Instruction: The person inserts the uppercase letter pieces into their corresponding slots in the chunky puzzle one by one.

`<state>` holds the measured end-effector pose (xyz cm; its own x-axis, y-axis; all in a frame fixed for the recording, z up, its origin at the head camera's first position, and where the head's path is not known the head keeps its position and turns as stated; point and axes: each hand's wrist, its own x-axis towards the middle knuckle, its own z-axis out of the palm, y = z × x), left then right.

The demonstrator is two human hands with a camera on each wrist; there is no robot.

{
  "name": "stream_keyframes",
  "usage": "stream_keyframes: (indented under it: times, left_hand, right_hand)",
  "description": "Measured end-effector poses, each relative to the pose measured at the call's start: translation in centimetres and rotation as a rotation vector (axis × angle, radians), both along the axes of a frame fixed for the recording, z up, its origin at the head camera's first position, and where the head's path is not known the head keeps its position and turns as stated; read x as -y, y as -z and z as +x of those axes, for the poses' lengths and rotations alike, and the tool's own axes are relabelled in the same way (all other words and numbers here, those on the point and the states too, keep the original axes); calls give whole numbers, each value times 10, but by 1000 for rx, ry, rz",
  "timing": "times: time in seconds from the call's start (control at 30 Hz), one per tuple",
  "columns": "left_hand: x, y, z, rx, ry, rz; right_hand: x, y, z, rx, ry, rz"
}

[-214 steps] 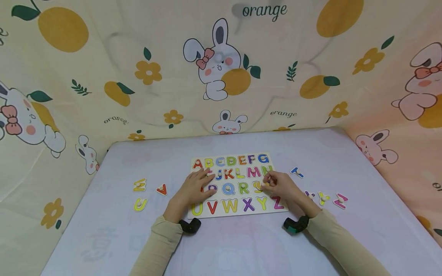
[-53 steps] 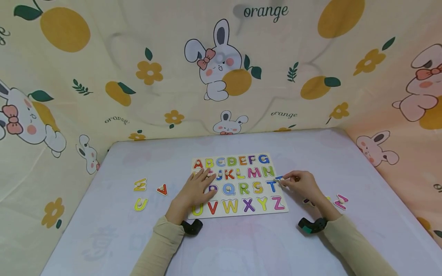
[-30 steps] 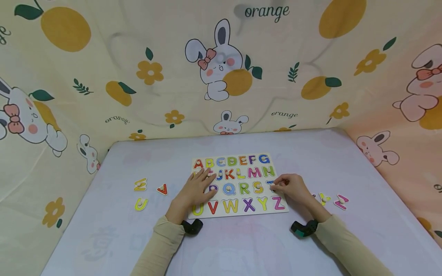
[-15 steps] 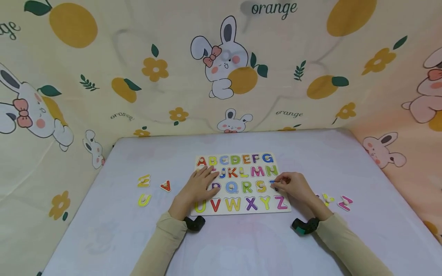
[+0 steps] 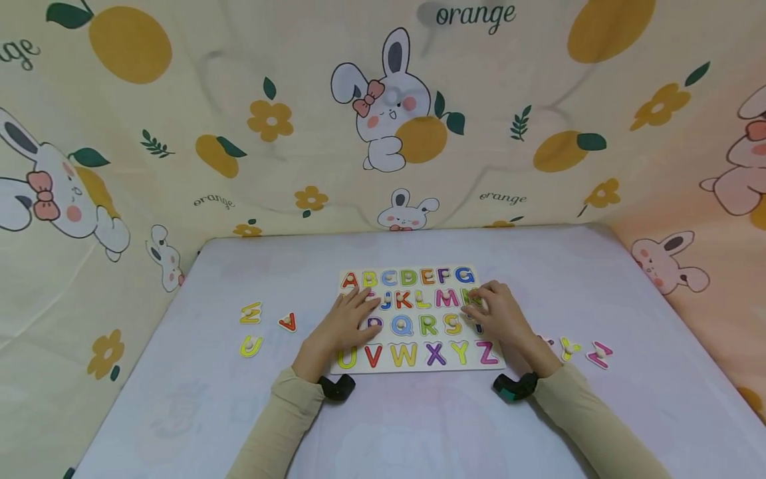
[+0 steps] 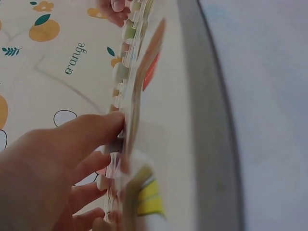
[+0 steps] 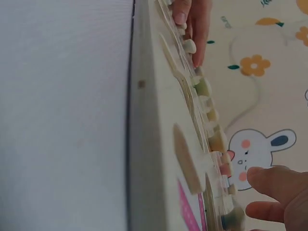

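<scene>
A white alphabet puzzle board [image 5: 419,370] lies on the table, with knobbed letters filling its upper rows. The bottom row shows U, V, W, X, Y and Z as flat coloured shapes. My left hand [image 5: 342,326] rests on the board's left side, fingers spread over some letters; its thumb [image 6: 91,132] touches the board's face in the left wrist view. My right hand [image 5: 503,316] hovers at the right edge around the green N [image 5: 473,297], fingers apart and holding nothing. It partly covers the blue T [image 5: 479,328]. In the right wrist view its thumb [image 7: 274,180] is clear of the knobs.
Loose letters lie left of the board: a yellow W [image 5: 251,313], a red V [image 5: 288,322] and a yellow U [image 5: 251,346]. On the right are a yellow Y [image 5: 569,348], a pink Z [image 5: 599,354] and a purple letter [image 5: 546,340] partly behind the wrist. A printed cloth [image 5: 299,159] hangs behind.
The blue T went from the table at the right to the board's third row in my right hand. That hand has since let go and lifted slightly. My left hand stays put.
</scene>
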<state>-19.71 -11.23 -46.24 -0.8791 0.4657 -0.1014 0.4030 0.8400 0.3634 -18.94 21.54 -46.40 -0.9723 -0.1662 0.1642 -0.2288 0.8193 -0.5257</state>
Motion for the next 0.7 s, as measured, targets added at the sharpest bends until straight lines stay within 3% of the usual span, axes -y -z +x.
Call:
stream_keyframes:
  times: [0.23, 0.4, 0.7]
  left_hand:
    - [9, -2, 4, -4, -6, 17]
    - [21, -7, 10, -20, -15, 78]
    - [56, -14, 20, -136, -43, 83]
  right_hand:
    - [3, 1, -2, 104, -34, 20]
    - [3, 1, -2, 172, -55, 45]
    - [-1, 3, -4, 210, -181, 134]
